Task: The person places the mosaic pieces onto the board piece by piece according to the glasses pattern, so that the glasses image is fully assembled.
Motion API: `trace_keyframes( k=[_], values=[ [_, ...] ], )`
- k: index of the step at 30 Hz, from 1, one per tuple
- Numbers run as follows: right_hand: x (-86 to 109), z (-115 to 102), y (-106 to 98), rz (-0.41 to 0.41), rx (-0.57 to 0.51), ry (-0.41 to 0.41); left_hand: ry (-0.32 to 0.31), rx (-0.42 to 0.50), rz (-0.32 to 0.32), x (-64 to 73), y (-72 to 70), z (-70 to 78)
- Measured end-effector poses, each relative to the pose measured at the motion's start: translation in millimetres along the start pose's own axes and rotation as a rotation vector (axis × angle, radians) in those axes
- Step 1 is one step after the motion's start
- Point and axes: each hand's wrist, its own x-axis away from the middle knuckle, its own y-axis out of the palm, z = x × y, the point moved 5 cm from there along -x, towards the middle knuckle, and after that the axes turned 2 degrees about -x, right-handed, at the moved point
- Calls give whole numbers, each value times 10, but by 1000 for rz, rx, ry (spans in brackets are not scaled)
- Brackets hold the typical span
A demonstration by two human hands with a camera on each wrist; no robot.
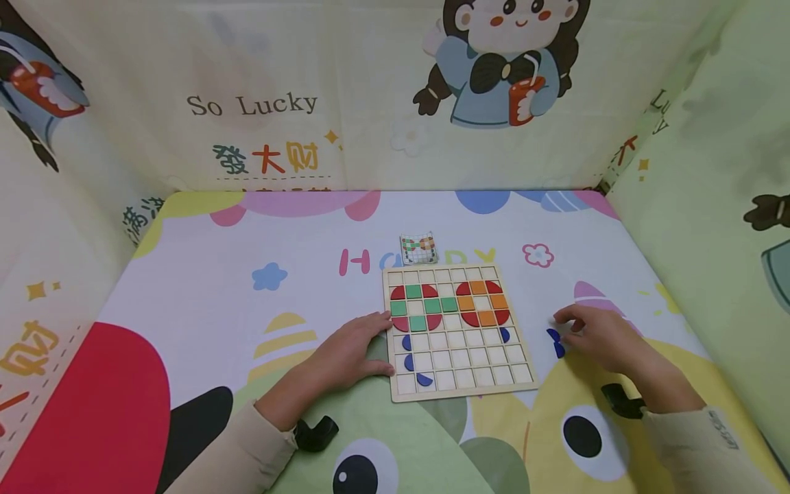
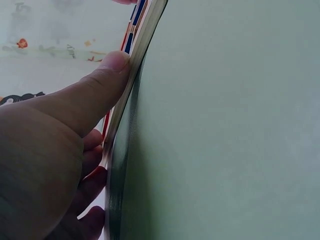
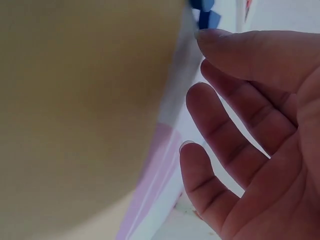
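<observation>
A wooden grid board (image 1: 464, 396) lies flat on the table. Red quarter-round and green and orange square pieces form two patterns in its upper rows, joined by green squares. Several blue half-round pieces (image 1: 409, 362) sit in cells lower down. My left hand (image 1: 342, 353) rests at the board's left edge, its thumb (image 2: 100, 82) and fingertips touching the rim. To the right of the board, my right hand (image 1: 601, 337) is beside a few loose blue half-round pieces (image 1: 556, 343). In the right wrist view, its fingers are loosely bent and the thumb (image 3: 250, 50) is close to the blue pieces (image 3: 209, 19).
A small pattern card (image 1: 419, 248) lies just behind the board, showing a coloured grid. The printed tablecloth (image 1: 321, 281) covers the table. Printed cloth walls (image 1: 370, 82) stand at the back and both sides. A black wrist strap (image 1: 316, 433) is on each arm.
</observation>
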Motion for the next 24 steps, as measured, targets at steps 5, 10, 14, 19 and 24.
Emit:
trace_keyframes(
  k=[5, 10, 14, 19, 24],
  values=[
    [-16, 2, 38, -16, -31, 12, -3, 0, -1, 2, 2, -3],
    [-37, -33, 60, -27, -49, 43, -1, 4, 3, 3, -5, 4],
    [-51, -61, 79, -33, -58, 57, -4, 6, 0, 4, -3, 5],
    [-66, -76, 99, -42, -71, 70, -10, 6, -4, 2, -2, 6],
    [-86, -89, 121, -44, -54, 73, -12, 5, -5, 0, -2, 3]
  ],
)
